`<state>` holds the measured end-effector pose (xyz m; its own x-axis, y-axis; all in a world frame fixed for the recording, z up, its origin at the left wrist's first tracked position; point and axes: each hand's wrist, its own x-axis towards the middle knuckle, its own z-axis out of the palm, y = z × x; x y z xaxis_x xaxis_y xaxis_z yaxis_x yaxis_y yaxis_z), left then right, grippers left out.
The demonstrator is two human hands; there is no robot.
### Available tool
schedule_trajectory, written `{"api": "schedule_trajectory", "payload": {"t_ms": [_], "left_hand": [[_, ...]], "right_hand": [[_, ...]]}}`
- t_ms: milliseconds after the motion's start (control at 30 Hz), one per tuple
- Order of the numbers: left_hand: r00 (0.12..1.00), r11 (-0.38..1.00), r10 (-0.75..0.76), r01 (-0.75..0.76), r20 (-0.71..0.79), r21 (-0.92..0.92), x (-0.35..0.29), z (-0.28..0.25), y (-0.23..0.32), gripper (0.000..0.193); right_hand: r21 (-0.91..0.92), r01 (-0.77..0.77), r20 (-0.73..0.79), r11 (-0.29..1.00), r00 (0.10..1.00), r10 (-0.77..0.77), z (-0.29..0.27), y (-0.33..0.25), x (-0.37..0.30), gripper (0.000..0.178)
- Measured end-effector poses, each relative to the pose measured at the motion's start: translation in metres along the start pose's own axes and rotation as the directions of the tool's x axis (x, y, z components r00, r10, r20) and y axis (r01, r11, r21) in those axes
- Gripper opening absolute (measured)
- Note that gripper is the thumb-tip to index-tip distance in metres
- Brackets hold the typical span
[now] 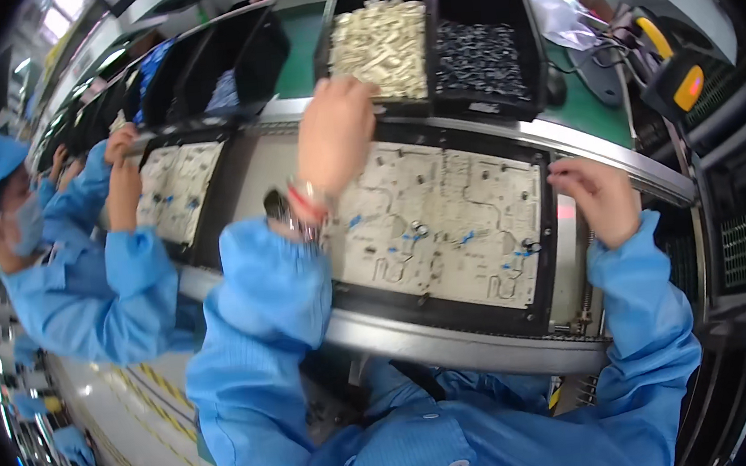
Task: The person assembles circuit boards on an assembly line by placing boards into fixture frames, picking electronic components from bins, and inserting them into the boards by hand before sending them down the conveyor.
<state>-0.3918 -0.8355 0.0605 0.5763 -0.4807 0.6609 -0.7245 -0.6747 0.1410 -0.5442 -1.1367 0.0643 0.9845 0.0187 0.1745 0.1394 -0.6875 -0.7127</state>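
My left hand (337,136) is raised over the far edge of the line, at the front of a black bin of cream-coloured small parts (379,39). Its fingers curl in, and the back of the hand hides whatever they hold. Below it lies a pale circuit board (443,217) in a black frame (425,309), with small blue and dark round components on it. Beside the frame's upper right corner is my right hand (602,200), thumb and fingers pinched together. Anything between those fingertips is too small to name.
A second bin holds dark small parts (477,57). A yellow-and-black handheld scanner (677,78) stands at the right, near cables and a plastic bag (539,1). At the left a co-worker in blue (94,269) works over another framed board (176,189). Metal rails (456,351) edge the line.
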Motion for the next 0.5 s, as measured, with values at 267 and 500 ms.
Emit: {"api": "schedule_trajectory", "payload": {"t_ms": [267, 500], "left_hand": [[0.982, 0.991, 0.08, -0.097, 0.173, 0.094, 0.058, 0.076, -0.051, 0.008], [0.987, 0.992, 0.12, -0.115, 0.106, -0.053, 0.055, 0.074, -0.056, 0.004]], "right_hand": [[0.217, -0.143, 0.013, 0.966, 0.99, 0.143, 0.02, 0.006, -0.021, 0.019], [0.019, 0.104, 0.113, 0.994, 0.988, -0.105, 0.053, -0.002, -0.019, 0.017]]}}
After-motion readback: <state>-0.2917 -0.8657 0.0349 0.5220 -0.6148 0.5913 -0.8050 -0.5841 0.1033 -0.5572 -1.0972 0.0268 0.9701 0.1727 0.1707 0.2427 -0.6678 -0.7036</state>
